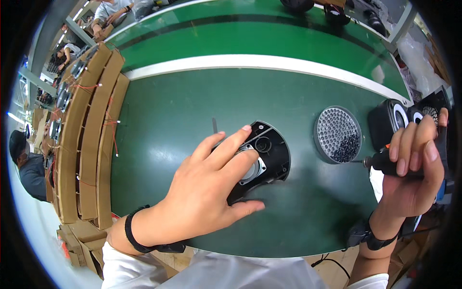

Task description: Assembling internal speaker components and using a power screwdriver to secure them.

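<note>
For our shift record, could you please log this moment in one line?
left hand: spread over black housing; right hand: holding dark driver; round tray: small black pieces inside

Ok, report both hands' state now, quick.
Left hand: open, fingers spread over the black speaker shell.
Right hand: closed, holding a black screwdriver.

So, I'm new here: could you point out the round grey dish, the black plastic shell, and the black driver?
Round grey dish (pixel 335 129): head view, on its dimpled inner surface.
Black plastic shell (pixel 278 155): head view, on its uncovered right side.
Black driver (pixel 384 163): head view, on the front of its body.
</note>
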The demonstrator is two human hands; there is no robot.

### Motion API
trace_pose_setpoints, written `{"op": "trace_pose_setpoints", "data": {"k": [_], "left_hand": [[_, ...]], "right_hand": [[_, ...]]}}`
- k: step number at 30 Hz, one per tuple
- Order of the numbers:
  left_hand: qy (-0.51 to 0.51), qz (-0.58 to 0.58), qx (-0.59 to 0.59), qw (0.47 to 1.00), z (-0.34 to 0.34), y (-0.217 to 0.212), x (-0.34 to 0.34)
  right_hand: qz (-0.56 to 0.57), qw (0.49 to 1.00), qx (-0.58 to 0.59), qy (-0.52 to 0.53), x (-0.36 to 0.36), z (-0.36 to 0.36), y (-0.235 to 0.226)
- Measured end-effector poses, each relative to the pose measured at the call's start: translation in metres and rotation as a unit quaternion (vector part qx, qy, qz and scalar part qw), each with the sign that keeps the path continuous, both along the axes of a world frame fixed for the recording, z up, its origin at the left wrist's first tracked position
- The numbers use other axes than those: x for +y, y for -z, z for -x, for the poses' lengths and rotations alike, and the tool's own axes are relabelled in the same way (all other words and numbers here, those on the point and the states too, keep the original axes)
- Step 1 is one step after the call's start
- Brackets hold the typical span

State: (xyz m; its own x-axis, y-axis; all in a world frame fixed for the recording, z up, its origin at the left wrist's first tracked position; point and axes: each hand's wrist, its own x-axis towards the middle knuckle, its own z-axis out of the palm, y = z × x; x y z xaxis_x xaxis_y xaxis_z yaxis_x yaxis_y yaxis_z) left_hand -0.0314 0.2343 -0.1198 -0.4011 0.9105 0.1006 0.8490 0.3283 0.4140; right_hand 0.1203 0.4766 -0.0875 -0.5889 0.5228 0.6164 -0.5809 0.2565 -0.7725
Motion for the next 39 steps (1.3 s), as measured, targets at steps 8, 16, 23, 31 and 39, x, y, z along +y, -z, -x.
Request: {"op": "trace_pose_setpoints", "data": {"k": [8,16,23,31,39], "left_hand": [[0.032,-0.007,0.029,0.999,0.002,0.005,-0.001],[0.053,-0.023,0.079,0.995,0.008,0.019,0.005],[0.066,-0.054,0.074,0.994,0.01,0.023,0.008],[0.064,-0.026,0.037,0.997,0.014,0.008,0.011],[0.054,-0.013,0.029,0.998,0.01,0.007,0.014]], "right_hand": [[0.017,0.998,-0.049,-0.025,0.0,-0.002,0.011],[0.053,0.997,-0.053,-0.015,0.001,0.004,0.016],[0.063,0.996,-0.057,0.006,0.005,0.005,0.017],[0.068,0.997,0.005,-0.028,0.023,0.034,0.05],[0.051,0.998,-0.031,0.008,0.009,0.043,0.052]]}}
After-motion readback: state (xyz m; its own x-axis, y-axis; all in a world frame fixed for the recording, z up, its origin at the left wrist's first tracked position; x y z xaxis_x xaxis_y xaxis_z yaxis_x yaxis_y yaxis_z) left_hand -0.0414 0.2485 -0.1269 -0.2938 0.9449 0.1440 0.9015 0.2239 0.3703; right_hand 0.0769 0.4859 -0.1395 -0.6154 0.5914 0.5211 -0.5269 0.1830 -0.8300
